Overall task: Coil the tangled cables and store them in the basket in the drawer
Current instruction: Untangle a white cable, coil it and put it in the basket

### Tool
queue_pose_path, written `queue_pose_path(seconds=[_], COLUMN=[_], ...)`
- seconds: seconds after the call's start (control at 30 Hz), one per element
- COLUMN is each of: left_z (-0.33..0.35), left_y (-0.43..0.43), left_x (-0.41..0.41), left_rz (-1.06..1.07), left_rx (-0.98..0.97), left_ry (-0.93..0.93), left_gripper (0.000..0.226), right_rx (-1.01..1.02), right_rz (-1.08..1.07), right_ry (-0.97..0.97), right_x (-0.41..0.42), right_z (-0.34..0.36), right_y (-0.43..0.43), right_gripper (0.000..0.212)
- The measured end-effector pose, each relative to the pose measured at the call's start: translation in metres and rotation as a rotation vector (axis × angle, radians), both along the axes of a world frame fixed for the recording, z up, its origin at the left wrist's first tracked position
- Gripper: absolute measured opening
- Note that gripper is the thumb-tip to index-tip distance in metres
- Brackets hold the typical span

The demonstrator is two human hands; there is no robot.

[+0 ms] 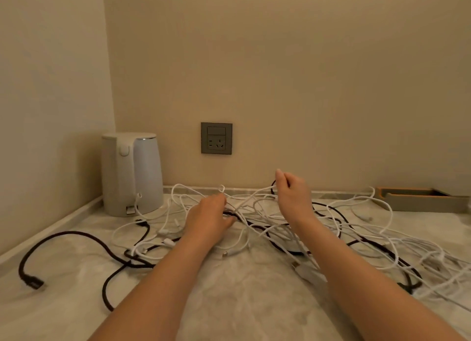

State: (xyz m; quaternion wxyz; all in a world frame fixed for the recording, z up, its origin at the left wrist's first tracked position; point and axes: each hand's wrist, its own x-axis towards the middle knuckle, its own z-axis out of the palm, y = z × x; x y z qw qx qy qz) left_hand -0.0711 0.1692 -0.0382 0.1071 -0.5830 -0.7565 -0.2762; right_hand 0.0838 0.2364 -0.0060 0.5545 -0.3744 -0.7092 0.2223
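On the marble table (242, 302) before me, the tangled cables (267, 228) sprawl in white and black loops from the kettle (132, 173) at the left across to the right edge. My left hand (209, 218) lies low in the middle of the tangle, fingers curled around white strands. My right hand (293, 192) is raised above the heap, fingers pinched together on a white strand and a dark one. A wall socket (216, 138) sits behind, and a shallow tray (420, 200) stands at far right.
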Motion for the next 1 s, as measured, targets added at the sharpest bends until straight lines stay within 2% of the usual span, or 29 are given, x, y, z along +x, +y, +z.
queue_pose_path(seconds=[0.23,0.37,0.5,0.67,0.77,0.9,1.0], left_z=[0.002,0.006,0.010,0.016,0.021,0.034,0.042], left_y=[-0.012,-0.015,-0.016,-0.019,-0.021,-0.029,-0.033], left_x=[0.001,0.008,0.006,0.011,0.009,0.005,0.005], left_rz=[-0.337,-0.394,-0.416,-0.436,-0.407,-0.341,-0.322], left_rx=[0.296,0.376,0.443,0.444,0.514,0.653,0.688], left_ry=[-0.058,-0.062,-0.079,-0.315,-0.435,-0.583,-0.712], left_gripper=[0.017,0.011,0.007,0.015,0.018,0.018,0.021], right_rx=[0.013,-0.051,-0.083,-0.041,-0.054,-0.165,-0.176], right_rz=[0.141,0.229,0.219,0.207,0.303,0.407,0.482], right_ry=[0.214,0.357,0.418,0.223,0.063,-0.049,-0.154], right_x=[0.003,0.007,0.015,0.022,0.019,0.011,0.009], right_z=[0.016,0.020,0.025,0.025,0.022,0.017,0.012], right_y=[-0.020,-0.024,-0.024,-0.032,-0.040,-0.045,-0.050], right_gripper=[0.042,0.040,0.038,0.035,0.028,0.021,0.011])
